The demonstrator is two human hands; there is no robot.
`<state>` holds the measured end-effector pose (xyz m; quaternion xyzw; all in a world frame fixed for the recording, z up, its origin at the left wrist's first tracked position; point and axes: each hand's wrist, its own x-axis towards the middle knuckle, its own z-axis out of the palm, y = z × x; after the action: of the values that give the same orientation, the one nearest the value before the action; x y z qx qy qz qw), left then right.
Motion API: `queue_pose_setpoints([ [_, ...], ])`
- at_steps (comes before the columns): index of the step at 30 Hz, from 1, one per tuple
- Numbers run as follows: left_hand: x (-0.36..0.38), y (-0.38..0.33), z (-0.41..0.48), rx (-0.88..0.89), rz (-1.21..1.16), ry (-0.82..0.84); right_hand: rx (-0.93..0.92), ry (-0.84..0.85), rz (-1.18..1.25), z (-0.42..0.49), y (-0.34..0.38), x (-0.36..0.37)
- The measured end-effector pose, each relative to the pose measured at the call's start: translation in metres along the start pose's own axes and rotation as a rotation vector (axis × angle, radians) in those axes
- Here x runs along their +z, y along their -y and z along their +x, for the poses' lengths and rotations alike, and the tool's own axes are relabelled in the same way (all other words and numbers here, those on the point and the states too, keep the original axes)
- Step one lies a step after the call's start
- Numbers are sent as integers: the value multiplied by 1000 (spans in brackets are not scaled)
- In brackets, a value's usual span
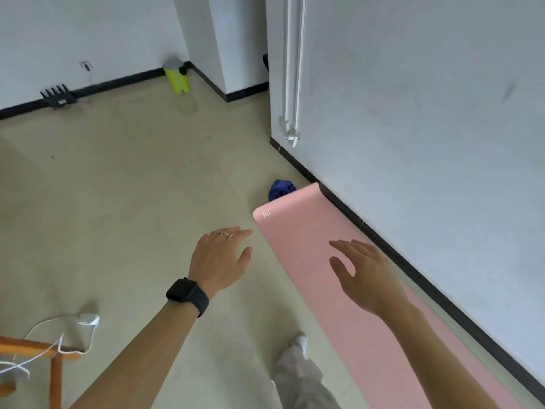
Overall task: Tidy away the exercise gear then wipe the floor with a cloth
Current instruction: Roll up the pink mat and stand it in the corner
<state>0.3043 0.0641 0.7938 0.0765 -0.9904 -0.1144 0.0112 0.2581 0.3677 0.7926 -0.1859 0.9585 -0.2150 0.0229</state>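
Pink exercise mat (333, 314) lies unrolled and flat on the pale floor (132, 187). Its right long edge runs just beside the black skirting (413, 271) of the right-hand wall (413, 113), leaving only a thin strip of floor between them nearer the camera. Its far end has rounded corners and a small white logo near the left one. A crumpled blue cloth (280, 188) sits at that far end, partly hidden behind the mat's edge. The right hand (365, 278) is held out over the mat, fingers spread and released, grasping nothing; whether it touches the surface cannot be told. The left hand (219, 258), with a black watch (187, 295) on its wrist, is over bare floor just left of the mat's left edge, fingers (239, 233) loose and likewise grasping nothing. A white shoe (300, 342) stands just beside that same left edge. Left of the mat the floor opens wide toward the far wall, where a yellow-green container (176, 79) and a black router (57, 95) stand against the skirting. At lower left, an orange wooden frame (54, 367) with white cables (59, 340) draped over it edges into the room.
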Motion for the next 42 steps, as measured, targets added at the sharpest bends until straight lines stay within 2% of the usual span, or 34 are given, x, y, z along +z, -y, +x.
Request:
queue_pose_setpoints([
  [5, 28, 32, 111, -12, 0, 68, 76, 110, -7, 99, -16, 44],
  [13, 106, 62, 269, 76, 52, 310, 311, 298, 64, 206, -46, 126],
  [18, 198, 84, 383, 120, 97, 481, 444, 373, 93, 281, -81, 201],
  [23, 328, 112, 495, 167, 122, 593, 568, 403, 100, 362, -138, 308],
  [34, 638, 192, 657, 192, 279, 535, 578, 483, 89, 501, -319, 619],
  [42, 773, 191, 742, 243, 339, 450, 572, 493, 40, 562, -412, 763],
])
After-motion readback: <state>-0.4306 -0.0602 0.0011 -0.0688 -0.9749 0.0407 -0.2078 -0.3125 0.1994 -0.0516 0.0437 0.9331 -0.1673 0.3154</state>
